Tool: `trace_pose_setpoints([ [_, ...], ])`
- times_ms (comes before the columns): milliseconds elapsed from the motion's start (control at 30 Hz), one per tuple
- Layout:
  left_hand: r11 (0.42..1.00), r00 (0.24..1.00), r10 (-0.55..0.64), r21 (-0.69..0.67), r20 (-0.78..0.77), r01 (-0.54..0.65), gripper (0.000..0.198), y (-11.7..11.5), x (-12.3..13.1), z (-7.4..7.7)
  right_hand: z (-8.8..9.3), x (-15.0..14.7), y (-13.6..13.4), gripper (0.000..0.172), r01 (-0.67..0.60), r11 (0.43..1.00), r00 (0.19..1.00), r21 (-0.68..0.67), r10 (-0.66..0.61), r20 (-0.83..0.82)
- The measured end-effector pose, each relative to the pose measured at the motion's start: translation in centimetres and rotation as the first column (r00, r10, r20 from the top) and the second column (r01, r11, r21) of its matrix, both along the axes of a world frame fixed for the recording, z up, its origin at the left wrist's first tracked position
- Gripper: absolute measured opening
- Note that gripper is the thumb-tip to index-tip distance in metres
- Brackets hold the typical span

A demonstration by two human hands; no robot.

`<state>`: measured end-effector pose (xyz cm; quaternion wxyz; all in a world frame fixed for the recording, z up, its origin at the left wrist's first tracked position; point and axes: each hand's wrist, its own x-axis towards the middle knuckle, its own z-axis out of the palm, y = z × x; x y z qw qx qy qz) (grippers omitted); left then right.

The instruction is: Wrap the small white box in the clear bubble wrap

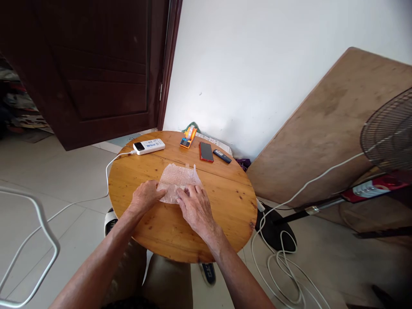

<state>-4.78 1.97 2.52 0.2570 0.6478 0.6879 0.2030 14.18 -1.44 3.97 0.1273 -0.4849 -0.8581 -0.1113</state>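
At the centre of the frame, the fingers of the left hand [146, 197] and right hand [197, 208] cover parts of the bubble wrap [180, 174], so whether its folded near strip encloses anything cannot be told. The fan [391, 133] is cut off by the right edge, the dark door [106, 92] by the top, and the stacked things [22, 101] at upper left are blurred. Left of centre, the white power bank [151, 146] bears print too small to read, while the surface [231, 201] hides part of a shoe [110, 219].
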Motion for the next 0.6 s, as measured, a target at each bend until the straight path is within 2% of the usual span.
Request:
trace_pose_setpoints([
  [67,1.000,0.980,0.028,0.002,0.198,-0.029,0.014,0.3,-0.1,-0.6,0.1,0.0,0.0,0.017,0.001,1.000,1.000,-0.010,-0.001,0.005],
  [133,0.998,0.920,0.049,0.010,0.389,-0.057,0.011,0.6,-0.1,-1.1,0.5,-0.1,0.0,0.017,0.001,0.999,1.000,-0.034,0.000,0.021],
  [200,0.997,0.866,0.060,0.010,0.497,-0.074,0.012,0.9,0.3,-1.3,0.9,-0.3,0.0,0.016,0.005,0.997,0.999,-0.071,-0.002,0.047],
  [333,0.998,0.808,0.056,-0.003,0.587,-0.067,0.017,1.0,2.2,-0.7,1.6,-0.6,0.1,0.016,0.029,0.990,0.997,-0.138,-0.019,0.073],
  [467,0.998,0.756,0.056,-0.030,0.652,-0.048,0.015,0.6,4.2,0.2,1.7,-0.5,0.2,0.013,0.040,0.986,0.999,-0.160,-0.042,-0.009],
  [600,0.999,0.745,0.033,-0.036,0.666,-0.012,0.014,0.1,5.3,0.6,1.5,-0.4,0.3,0.025,0.075,0.983,0.990,-0.168,-0.094,-0.106],
])
